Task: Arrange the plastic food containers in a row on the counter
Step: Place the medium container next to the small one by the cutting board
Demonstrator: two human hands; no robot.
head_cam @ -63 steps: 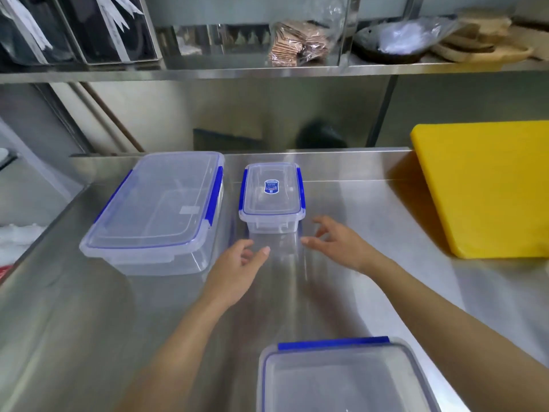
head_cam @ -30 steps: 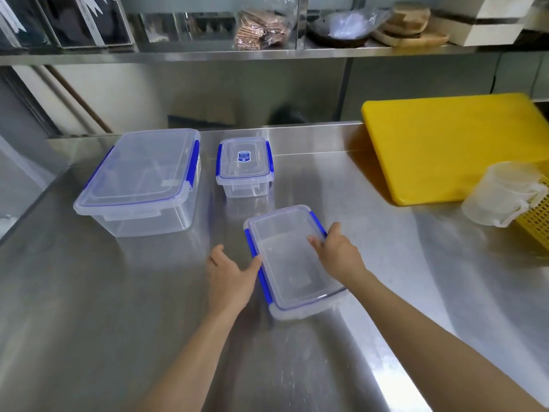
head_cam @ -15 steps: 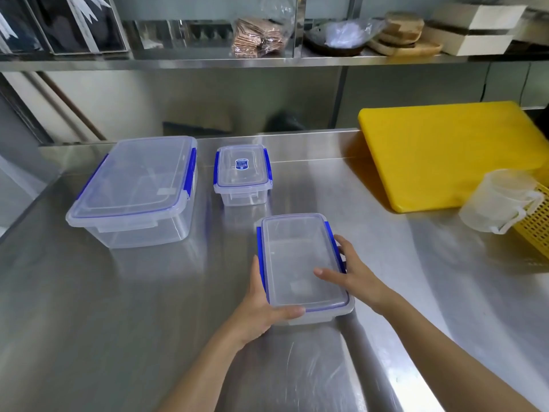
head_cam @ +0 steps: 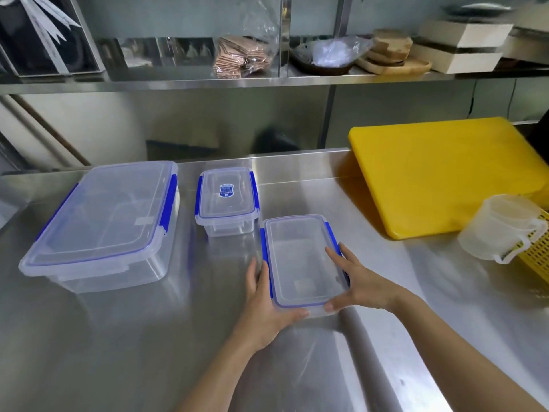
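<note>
Three clear plastic containers with blue clips are on the steel counter [head_cam: 118, 337]. The large container [head_cam: 101, 221] stands at the left. A small container [head_cam: 226, 200] with a blue label sits to its right. Just right of that and slightly nearer lies a medium container [head_cam: 297, 257], its long side pointing away from me. My left hand [head_cam: 263, 304] grips its left side and near corner. My right hand [head_cam: 361, 285] holds its right side, fingers over the lid edge.
A yellow cutting board [head_cam: 439, 171] leans at the back right. A translucent measuring jug [head_cam: 502, 227] and a yellow basket [head_cam: 537, 257] stand at the right edge. A steel shelf [head_cam: 267, 81] above carries bags, wooden boards and boxes.
Both hands took hold of the medium container near me, turned it straight, and slid it away and to the right, up beside the small container.
</note>
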